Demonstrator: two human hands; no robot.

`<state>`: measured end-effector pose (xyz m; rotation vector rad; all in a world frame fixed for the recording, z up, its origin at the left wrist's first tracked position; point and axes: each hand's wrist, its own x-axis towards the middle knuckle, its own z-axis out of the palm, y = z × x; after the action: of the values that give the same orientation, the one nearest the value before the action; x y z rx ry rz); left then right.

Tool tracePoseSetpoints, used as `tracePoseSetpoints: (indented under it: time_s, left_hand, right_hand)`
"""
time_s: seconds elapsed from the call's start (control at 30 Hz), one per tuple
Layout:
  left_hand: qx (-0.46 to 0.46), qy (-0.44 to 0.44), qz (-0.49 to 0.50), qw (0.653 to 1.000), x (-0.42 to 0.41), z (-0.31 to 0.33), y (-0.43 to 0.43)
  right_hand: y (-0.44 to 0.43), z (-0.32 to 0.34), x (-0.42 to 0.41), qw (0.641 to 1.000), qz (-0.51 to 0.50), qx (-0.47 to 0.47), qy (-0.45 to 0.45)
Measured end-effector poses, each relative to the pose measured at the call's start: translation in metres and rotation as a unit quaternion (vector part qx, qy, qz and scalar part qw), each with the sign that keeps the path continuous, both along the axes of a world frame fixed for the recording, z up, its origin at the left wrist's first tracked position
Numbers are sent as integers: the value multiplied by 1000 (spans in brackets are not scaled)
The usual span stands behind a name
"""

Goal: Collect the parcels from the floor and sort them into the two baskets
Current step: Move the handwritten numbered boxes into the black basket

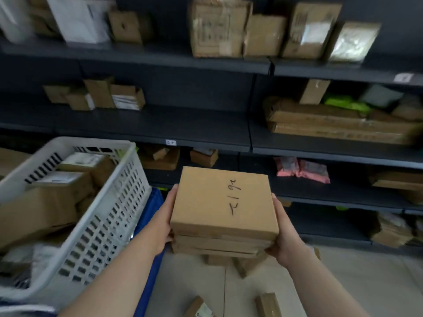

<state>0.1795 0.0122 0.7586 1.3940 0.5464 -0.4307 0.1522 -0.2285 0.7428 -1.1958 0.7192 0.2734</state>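
The stack of flat cardboard boxes was carried in the air just right of the white basket, level with its rim; it looked like three boxes laid flush, the top one bearing a scrawl in black marker. The left hand pressed flat against the stack's left side, thumb up along the edge, and the right hand cupped the lower right corner, fingers tucked beneath; the two hands squeezed inward from opposite sides, probably because loose boxes would slide apart unless clamped together and propped from below.

The white basket stood to the left of the stack, already holding several brown parcels, one with a white label, piled nearly to the rim; its open top faced the stack, so a short swing leftward would likely serve for dropping the load in. A blue basket showed only as an edge between the white basket and the left forearm; its contents were hidden.

Below the stack, on the pale floor, more small parcels waited, and two others lay nearer the camera; the collecting seemed far from finished. Behind the stack, dark shelves carried blurred cartons and bags, apparently no part of this sorting.
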Motion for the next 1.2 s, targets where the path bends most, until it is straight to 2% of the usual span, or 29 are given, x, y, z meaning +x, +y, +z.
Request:
tracePoseSetpoints:
  time_s: [0.23, 0.5, 0.9, 1.07, 1.2]
  left_hand:
    - [12, -58, 86, 995, -42, 85, 74]
    - [31, -110, 191, 975, -92, 140, 227]
    - [25, -90, 295, 951, -189, 147, 530]
    - [7, -55, 308, 950, -185, 139, 610]
    - [-6, -43, 309, 950, -151, 121, 652]
  right_hand:
    - [72, 78, 6, 993, 107, 17, -49]
    - [236, 137, 10, 971, 222, -13, -84]
    - [562, 148, -36, 930, 356, -20, -87]
    - [639, 143, -38, 910, 412, -3, -54]
    - [674, 133, -10, 911, 410, -29, -33]
